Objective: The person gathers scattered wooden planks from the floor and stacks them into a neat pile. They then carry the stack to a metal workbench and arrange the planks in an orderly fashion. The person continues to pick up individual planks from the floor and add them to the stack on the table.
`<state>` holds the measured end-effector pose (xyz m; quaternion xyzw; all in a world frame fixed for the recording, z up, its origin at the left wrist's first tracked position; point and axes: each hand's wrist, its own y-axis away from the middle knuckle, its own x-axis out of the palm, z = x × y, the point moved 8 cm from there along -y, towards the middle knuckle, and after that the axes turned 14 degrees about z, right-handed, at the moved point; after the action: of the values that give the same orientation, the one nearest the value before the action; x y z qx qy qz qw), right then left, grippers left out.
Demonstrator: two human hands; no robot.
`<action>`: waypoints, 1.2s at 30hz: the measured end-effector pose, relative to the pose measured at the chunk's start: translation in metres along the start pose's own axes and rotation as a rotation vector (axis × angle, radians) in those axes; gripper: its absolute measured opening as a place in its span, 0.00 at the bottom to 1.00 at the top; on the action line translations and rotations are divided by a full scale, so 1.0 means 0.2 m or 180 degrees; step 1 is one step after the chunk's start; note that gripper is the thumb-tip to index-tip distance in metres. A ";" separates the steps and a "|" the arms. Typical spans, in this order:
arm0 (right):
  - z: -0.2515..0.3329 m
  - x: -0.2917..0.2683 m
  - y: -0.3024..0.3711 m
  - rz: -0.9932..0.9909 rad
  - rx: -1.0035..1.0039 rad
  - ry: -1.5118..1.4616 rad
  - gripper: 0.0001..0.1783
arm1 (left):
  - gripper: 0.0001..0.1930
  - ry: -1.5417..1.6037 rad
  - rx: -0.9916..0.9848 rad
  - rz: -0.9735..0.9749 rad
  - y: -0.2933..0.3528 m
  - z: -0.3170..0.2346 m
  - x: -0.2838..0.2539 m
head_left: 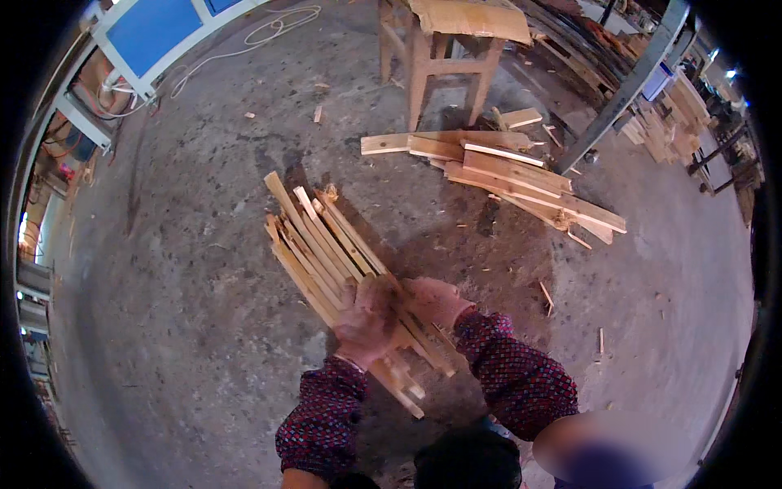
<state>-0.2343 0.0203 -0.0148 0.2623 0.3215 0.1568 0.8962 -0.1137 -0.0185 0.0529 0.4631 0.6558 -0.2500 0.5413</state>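
A bundle of long, thin wooden strips [316, 244] lies slantwise on the concrete floor in front of me, its ends uneven. My left hand [366, 320] is laid over the strips near their lower part, its fingers curled down against them. From the right side, my right hand [436, 301] grips the edge of the same bundle; its fingertips are partly hidden by the wood. Both forearms, in dark patterned sleeves, come in from the lower edge. A curled wood shaving [331, 192] sits at the bundle's far end.
Beyond, a loose pile of wooden boards [513, 173] lies beside a wooden stool [448, 69] topped with cardboard. A metal post [623, 94] slants down at the right. A pale cable [273, 28] trails near a blue-panelled machine [155, 41]. Wood scraps [546, 298] dot the floor.
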 end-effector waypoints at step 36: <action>-0.79 -0.84 0.33 -0.1449 0.1816 0.1536 0.17 | 0.16 -0.0653 -0.0038 -0.0225 -0.27 0.03 0.00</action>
<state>-0.4704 0.0564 0.0019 0.3776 0.6018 -0.0830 0.6989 -0.1586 -0.0482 0.0408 0.4085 0.6143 -0.3111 0.5992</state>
